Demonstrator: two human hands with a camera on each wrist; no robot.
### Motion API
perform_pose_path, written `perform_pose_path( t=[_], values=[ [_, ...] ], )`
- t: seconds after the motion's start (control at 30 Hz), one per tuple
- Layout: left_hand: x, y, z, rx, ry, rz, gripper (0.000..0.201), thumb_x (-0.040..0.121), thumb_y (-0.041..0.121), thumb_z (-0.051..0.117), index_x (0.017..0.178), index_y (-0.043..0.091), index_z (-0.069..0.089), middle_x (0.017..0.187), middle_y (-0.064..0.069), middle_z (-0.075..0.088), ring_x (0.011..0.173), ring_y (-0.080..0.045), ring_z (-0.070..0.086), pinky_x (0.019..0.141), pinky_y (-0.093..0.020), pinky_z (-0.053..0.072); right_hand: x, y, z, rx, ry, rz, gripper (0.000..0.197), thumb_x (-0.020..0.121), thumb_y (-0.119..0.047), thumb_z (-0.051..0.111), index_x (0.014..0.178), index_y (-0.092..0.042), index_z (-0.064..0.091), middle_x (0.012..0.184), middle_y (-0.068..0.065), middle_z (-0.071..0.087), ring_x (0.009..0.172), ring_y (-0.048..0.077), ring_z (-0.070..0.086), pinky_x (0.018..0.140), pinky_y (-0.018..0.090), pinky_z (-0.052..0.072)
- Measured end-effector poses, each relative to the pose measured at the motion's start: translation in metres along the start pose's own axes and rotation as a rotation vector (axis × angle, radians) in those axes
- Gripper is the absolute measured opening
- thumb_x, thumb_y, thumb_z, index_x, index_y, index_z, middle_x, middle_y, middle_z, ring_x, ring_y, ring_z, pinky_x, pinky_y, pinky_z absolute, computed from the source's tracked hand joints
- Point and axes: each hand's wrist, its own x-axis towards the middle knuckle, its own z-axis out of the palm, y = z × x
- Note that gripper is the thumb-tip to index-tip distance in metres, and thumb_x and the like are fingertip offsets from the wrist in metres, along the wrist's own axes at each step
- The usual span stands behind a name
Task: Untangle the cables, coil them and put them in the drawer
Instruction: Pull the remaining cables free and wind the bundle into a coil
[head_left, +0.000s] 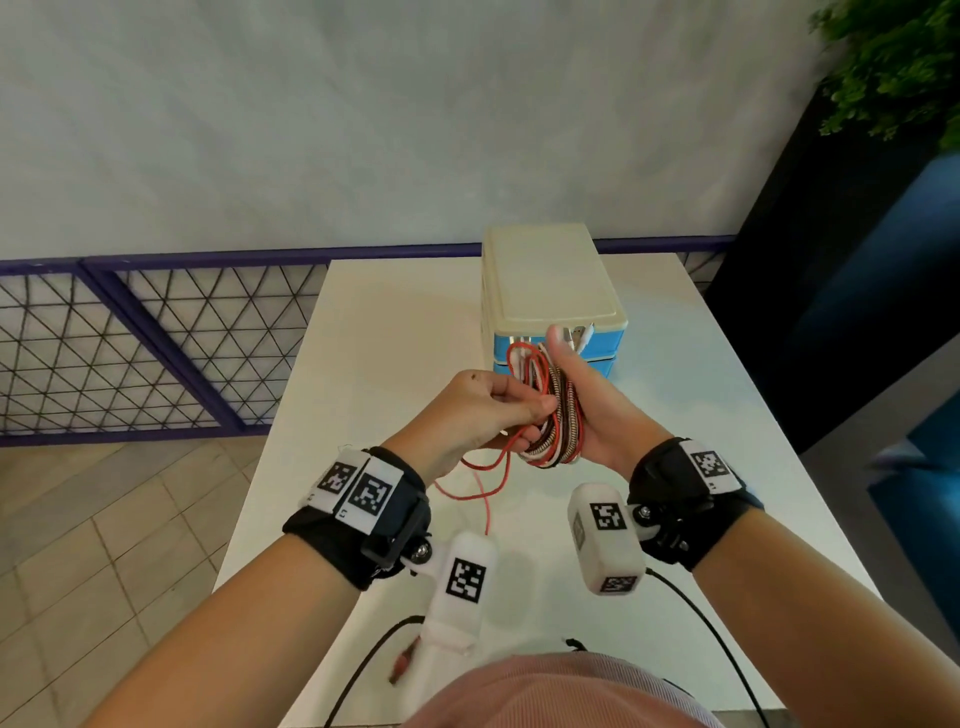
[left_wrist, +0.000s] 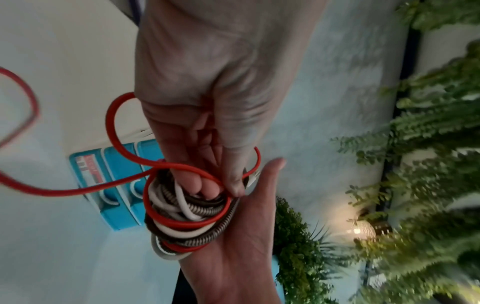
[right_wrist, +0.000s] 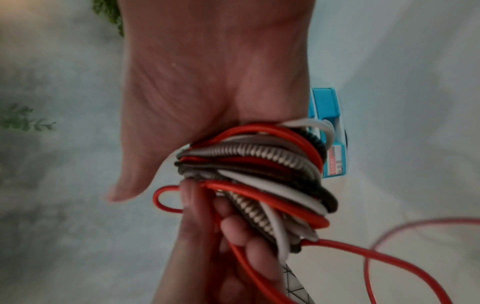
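Sticker on blue drawer unit (right_wrist: 337, 162): print blurred, possibly "1001". Wrist tags (head_left: 370, 492): square codes only.

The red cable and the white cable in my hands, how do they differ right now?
The red cable is only partly wound: a long loose tail trails down toward the table, while the white cable shows only within the bundle. The left hand pinches the red cable; the white cable just lies among the coils against the right hand. Red looks slightly thinner than white. Both are smooth-jacketed and wound together with a striped braided cable.
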Motion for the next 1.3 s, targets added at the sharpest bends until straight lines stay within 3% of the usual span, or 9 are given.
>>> perform_pose_path(
  t=[0.17, 0.23, 0.33, 0.47, 0.57, 0.8, 1.0, 1.17, 1.3],
  values=[
    [0.002, 0.016, 0.002, 0.231, -0.036, 0.074, 0.012, 0.086, 0.017, 0.068, 0.093, 0.007, 0.066, 0.068, -0.004, 0.064, 0.052, -0.008, 0.06, 0.055, -0.021, 0.056, 0.01, -0.003, 0.0, -0.225, 0.075, -0.106, 0.021, 0.085, -0.016, 0.072, 0.097, -0.002, 0.062, 0.066, 0.016, 0.064, 0.05, 0.025, 0.062, 0.058, 0.035, 0.054],
    [0.002, 0.018, -0.001, 0.29, -0.052, 0.08, 0.015, 0.09, 0.024, 0.064, 0.086, 0.01, 0.063, 0.059, 0.001, 0.057, 0.045, -0.007, 0.049, 0.045, -0.018, 0.045, 0.012, -0.005, -0.003, -0.229, 0.148, -0.128, 0.02, 0.086, -0.017, 0.07, 0.096, -0.002, 0.062, 0.068, 0.016, 0.065, 0.055, 0.026, 0.064, 0.066, 0.04, 0.056],
    [0.0, 0.013, -0.003, 0.129, -0.182, -0.004, 0.03, 0.1, 0.029, 0.044, 0.085, 0.01, 0.061, 0.056, 0.004, 0.047, 0.042, -0.006, 0.037, 0.043, -0.016, 0.035, 0.012, -0.006, -0.009, -0.127, 0.256, -0.152, 0.012, 0.089, -0.016, 0.064, 0.09, -0.006, 0.057, 0.058, 0.014, 0.059, 0.048, 0.023, 0.059, 0.058, 0.033, 0.054],
    [-0.006, 0.004, -0.007, 0.169, -0.32, -0.142, 0.032, 0.103, 0.02, 0.036, 0.093, 0.012, 0.065, 0.072, 0.002, 0.063, 0.061, -0.009, 0.06, 0.069, -0.022, 0.054, 0.013, -0.002, -0.015, -0.15, 0.374, -0.163, 0.014, 0.089, -0.009, 0.063, 0.1, -0.008, 0.056, 0.077, 0.012, 0.065, 0.065, 0.019, 0.068, 0.059, 0.03, 0.056],
    [-0.005, 0.001, -0.011, 0.249, -0.345, -0.198, 0.025, 0.1, 0.016, 0.044, 0.097, 0.011, 0.068, 0.084, 0.003, 0.072, 0.074, -0.007, 0.069, 0.082, -0.025, 0.056, 0.013, 0.006, -0.011, -0.19, 0.379, -0.153, 0.014, 0.087, -0.007, 0.065, 0.098, -0.01, 0.056, 0.079, 0.012, 0.065, 0.066, 0.017, 0.069, 0.061, 0.031, 0.057],
    [-0.005, -0.005, -0.003, 0.322, -0.297, -0.109, 0.025, 0.099, 0.026, 0.047, 0.091, 0.015, 0.068, 0.074, 0.003, 0.065, 0.06, -0.008, 0.061, 0.067, -0.02, 0.056, 0.027, 0.009, -0.011, -0.138, 0.581, -0.238, 0.026, 0.086, -0.01, 0.065, 0.11, -0.007, 0.057, 0.085, 0.014, 0.07, 0.07, 0.021, 0.07, 0.059, 0.031, 0.056],
    [-0.014, -0.041, -0.025, 0.311, -0.559, -0.228, 0.03, 0.104, 0.026, 0.034, 0.085, 0.016, 0.056, 0.064, 0.005, 0.039, 0.051, -0.008, 0.033, 0.053, -0.018, 0.03, 0.02, -0.017, -0.04, 0.216, 0.58, -0.305, 0.01, 0.087, -0.009, 0.061, 0.095, -0.005, 0.058, 0.076, 0.011, 0.064, 0.061, 0.021, 0.066, 0.056, 0.032, 0.054],
    [0.001, -0.046, -0.037, 0.694, -0.15, 0.009, 0.025, 0.096, 0.02, 0.051, 0.075, 0.024, 0.065, 0.066, 0.009, 0.056, 0.054, -0.005, 0.045, 0.052, -0.016, 0.035, 0.007, -0.026, -0.046, 0.055, 0.484, -0.179, 0.017, 0.083, -0.01, 0.069, 0.098, -0.003, 0.064, 0.077, 0.01, 0.067, 0.063, 0.021, 0.068, 0.058, 0.03, 0.056],
    [0.014, -0.028, -0.034, 0.666, 0.189, 0.253, 0.018, 0.088, 0.017, 0.062, 0.072, 0.023, 0.066, 0.067, 0.009, 0.063, 0.062, -0.003, 0.054, 0.059, -0.011, 0.04, 0.004, -0.02, -0.038, -0.285, 0.366, -0.057, 0.033, 0.075, -0.012, 0.079, 0.104, -0.006, 0.066, 0.079, 0.009, 0.07, 0.07, 0.019, 0.071, 0.062, 0.028, 0.055]
  ],
)
